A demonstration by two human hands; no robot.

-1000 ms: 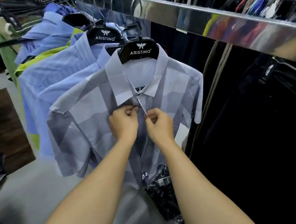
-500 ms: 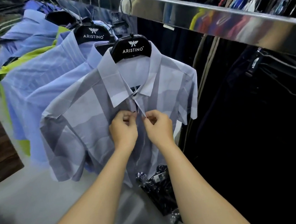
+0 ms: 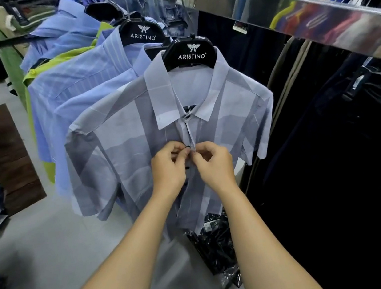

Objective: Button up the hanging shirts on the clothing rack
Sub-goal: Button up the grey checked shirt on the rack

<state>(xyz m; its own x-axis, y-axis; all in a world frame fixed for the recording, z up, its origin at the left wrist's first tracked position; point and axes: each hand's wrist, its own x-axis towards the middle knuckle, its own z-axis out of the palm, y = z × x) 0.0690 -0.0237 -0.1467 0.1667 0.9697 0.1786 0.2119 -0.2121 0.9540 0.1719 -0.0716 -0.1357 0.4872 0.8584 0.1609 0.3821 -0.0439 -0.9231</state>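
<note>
A grey block-patterned short-sleeved shirt hangs front-most on a black ARISTINO hanger from the shiny steel rail. Its collar button is closed. My left hand pinches the left edge of the placket with a small dark button at its fingertips. My right hand pinches the facing placket edge just below the collar. Two more dark buttons show lower down between my hands, and the shirt front gapes open below them.
Behind the grey shirt hang several blue shirts and a lime-green one. Dark trousers fill the rack to the right. A plastic-wrapped dark bundle lies on the floor below. A brown board lies on the left.
Both hands have stayed pinching the placket at the second button. The camera view has shifted slightly, and the shirt sits more to the right in the frame.
</note>
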